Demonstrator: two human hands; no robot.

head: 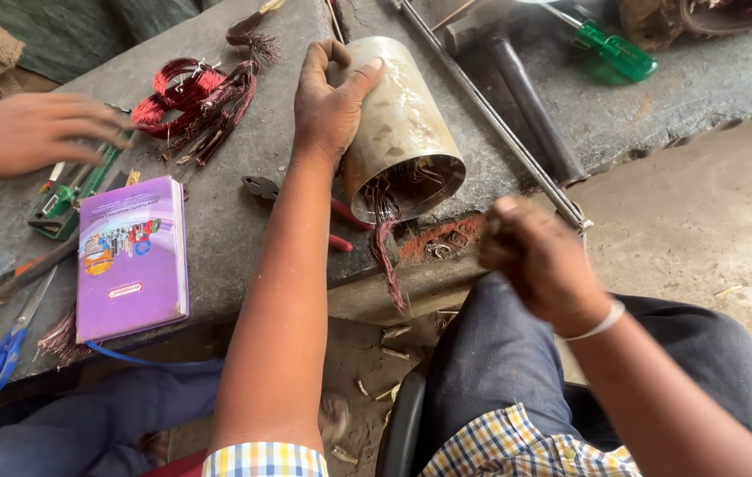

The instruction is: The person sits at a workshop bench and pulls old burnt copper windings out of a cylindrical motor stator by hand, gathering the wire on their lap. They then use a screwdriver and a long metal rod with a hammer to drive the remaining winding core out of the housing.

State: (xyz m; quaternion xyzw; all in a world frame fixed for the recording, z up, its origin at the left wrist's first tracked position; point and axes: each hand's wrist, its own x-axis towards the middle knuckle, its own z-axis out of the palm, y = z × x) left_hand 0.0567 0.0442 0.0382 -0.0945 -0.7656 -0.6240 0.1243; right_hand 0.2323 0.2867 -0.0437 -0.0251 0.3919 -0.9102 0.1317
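Two hands: both mine are in view, left hand [330, 104] on the work, right hand [539, 261] free of it.
Cylinder: a dull metal cylinder [402, 124] lies on its side at the near edge of the tabletop [243, 221], middle of the scene.
Long axis: it runs from far-left to near-right, with the open mouth turned toward me and slightly right.
Wires: a reddish wire bundle [386, 252] hangs out of that mouth and droops past the tabletop edge.
Direction from hands: the cylinder sits directly under my left palm; from my right hand it lies to the left and a little farther away.
Nearer hand: left, already touching; the right is near the mouth but apart from it.
Left hand state: wrapped over the far-left end of the cylinder, fingers curled across the top, thumb along the side, gripping it firmly.
Right hand state: closed into a fist and blurred; I cannot tell whether anything is pinched inside it.
Other person: a hand [27, 132] reaches in at far left above some tools, well apart from mine.
Nearby left: a purple box [133, 256], red copper coils [186, 93] and blue scissors [0, 358] on the tabletop.
Nearby far: a hammer [526, 97], a long rod [491, 115] and a green screwdriver [614, 51] beyond the cylinder.
Pliers: red-handled pliers [305, 208] lie just beside the cylinder, partly under my left forearm.
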